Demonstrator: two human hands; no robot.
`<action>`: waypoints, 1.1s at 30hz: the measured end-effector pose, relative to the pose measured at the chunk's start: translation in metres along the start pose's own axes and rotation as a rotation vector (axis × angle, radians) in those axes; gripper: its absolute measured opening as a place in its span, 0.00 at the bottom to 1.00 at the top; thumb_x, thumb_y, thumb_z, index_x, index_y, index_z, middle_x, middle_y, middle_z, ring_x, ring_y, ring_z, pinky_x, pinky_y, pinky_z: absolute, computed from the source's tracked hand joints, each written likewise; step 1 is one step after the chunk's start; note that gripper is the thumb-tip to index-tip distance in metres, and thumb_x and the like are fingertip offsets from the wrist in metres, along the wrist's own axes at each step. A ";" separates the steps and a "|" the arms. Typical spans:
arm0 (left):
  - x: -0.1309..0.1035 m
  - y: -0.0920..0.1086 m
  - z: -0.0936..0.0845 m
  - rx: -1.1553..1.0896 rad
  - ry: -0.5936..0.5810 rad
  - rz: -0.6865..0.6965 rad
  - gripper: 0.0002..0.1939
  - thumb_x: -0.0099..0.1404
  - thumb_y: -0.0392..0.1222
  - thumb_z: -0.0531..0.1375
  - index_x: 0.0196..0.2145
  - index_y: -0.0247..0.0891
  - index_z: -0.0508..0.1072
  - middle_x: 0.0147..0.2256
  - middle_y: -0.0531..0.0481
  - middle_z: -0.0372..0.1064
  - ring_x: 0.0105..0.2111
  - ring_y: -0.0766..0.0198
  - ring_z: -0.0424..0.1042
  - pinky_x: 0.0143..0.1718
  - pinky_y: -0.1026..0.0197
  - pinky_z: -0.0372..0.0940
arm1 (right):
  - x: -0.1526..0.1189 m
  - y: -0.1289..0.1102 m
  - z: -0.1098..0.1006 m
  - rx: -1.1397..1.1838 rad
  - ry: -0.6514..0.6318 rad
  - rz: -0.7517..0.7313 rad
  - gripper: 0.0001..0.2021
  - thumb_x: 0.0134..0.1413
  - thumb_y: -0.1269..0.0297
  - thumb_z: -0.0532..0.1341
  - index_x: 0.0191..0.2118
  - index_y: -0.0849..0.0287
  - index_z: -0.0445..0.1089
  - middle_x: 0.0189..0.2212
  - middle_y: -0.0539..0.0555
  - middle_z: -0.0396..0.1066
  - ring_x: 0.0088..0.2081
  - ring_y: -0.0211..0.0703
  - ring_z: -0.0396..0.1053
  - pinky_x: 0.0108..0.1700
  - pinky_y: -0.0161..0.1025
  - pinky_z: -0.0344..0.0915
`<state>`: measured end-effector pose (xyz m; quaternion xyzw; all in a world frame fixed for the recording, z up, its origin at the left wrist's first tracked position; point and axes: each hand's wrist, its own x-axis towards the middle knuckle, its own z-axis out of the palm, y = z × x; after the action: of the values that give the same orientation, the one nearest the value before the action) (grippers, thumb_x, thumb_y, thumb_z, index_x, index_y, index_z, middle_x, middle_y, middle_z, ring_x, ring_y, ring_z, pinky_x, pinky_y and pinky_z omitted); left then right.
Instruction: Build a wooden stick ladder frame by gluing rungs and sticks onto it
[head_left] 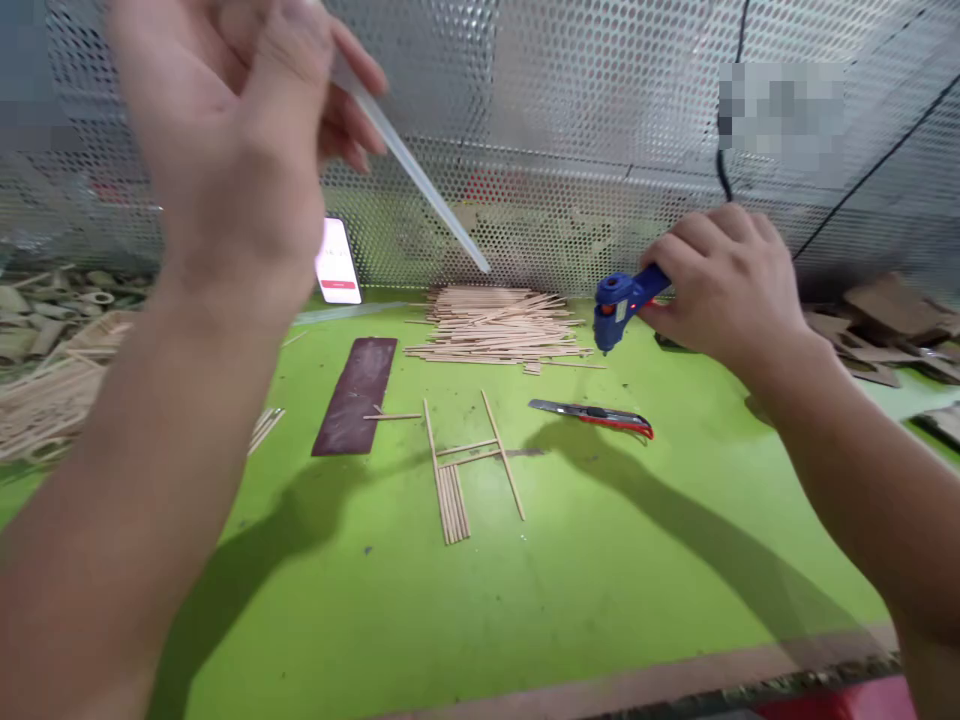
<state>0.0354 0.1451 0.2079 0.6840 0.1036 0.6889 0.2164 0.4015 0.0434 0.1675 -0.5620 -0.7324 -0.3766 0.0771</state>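
- I had the left hand (251,130) pinched on a translucent stick (427,187), its free end slanting down and right.
- My right hand (724,285) was closed around the glue gun's handle; the blue glue gun (615,312) pointed nozzle-down.

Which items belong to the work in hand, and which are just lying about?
Likely in the work:
hot glue gun, right hand
translucent glue stick, left hand
H-shaped stick frame
wooden stick pile
snap-off knife

Apparently just lying about:
phone
cardboard scraps
bamboo-like offcuts
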 end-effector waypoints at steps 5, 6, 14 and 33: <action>-0.045 0.034 0.061 0.000 -0.075 -0.130 0.07 0.79 0.40 0.57 0.41 0.46 0.61 0.37 0.65 0.78 0.34 0.67 0.86 0.36 0.62 0.76 | 0.002 -0.007 -0.022 0.003 0.004 -0.116 0.07 0.69 0.61 0.59 0.43 0.55 0.73 0.44 0.65 0.76 0.49 0.63 0.67 0.48 0.54 0.59; -0.051 0.033 0.064 -0.001 -0.088 -0.126 0.08 0.79 0.44 0.58 0.41 0.45 0.61 0.37 0.65 0.78 0.36 0.65 0.87 0.39 0.58 0.78 | 0.000 -0.007 -0.026 0.011 0.008 -0.132 0.07 0.70 0.61 0.58 0.43 0.55 0.73 0.45 0.65 0.76 0.49 0.63 0.67 0.48 0.54 0.58; -0.059 0.012 0.064 -0.117 -0.069 -0.115 0.21 0.77 0.58 0.68 0.46 0.45 0.61 0.36 0.62 0.78 0.31 0.64 0.85 0.40 0.54 0.82 | -0.005 -0.007 -0.033 -0.010 0.024 -0.197 0.05 0.69 0.64 0.60 0.46 0.54 0.72 0.48 0.61 0.76 0.51 0.60 0.68 0.48 0.52 0.58; -0.072 0.029 0.062 -0.132 -0.118 -0.226 0.08 0.76 0.49 0.67 0.42 0.62 0.71 0.40 0.56 0.84 0.35 0.54 0.84 0.45 0.48 0.85 | 0.000 -0.019 -0.027 -0.102 -0.024 -0.287 0.07 0.70 0.65 0.58 0.47 0.52 0.73 0.46 0.58 0.75 0.48 0.56 0.66 0.44 0.50 0.55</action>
<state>0.0902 0.0780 0.1586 0.6916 0.1214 0.6241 0.3428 0.3768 0.0249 0.1776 -0.4591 -0.7862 -0.4135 -0.0149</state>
